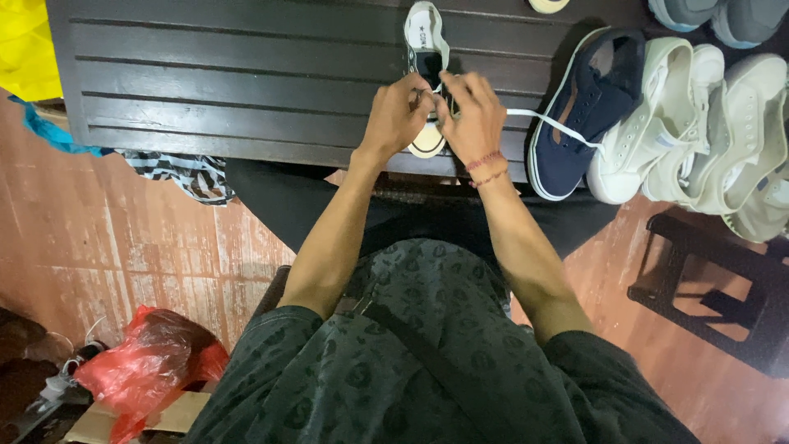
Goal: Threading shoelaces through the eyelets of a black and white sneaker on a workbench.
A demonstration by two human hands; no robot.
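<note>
Both hands [436, 115] lace edge-side sneaker [427, 57].

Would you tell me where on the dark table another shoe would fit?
The slatted table lies bare left of the black-and-white shoe under both hands. The right end is crowded: navy shoe, then white shoes packed together.

Table [205, 74] left bare; shoe row [657, 123] crowds right.
</note>
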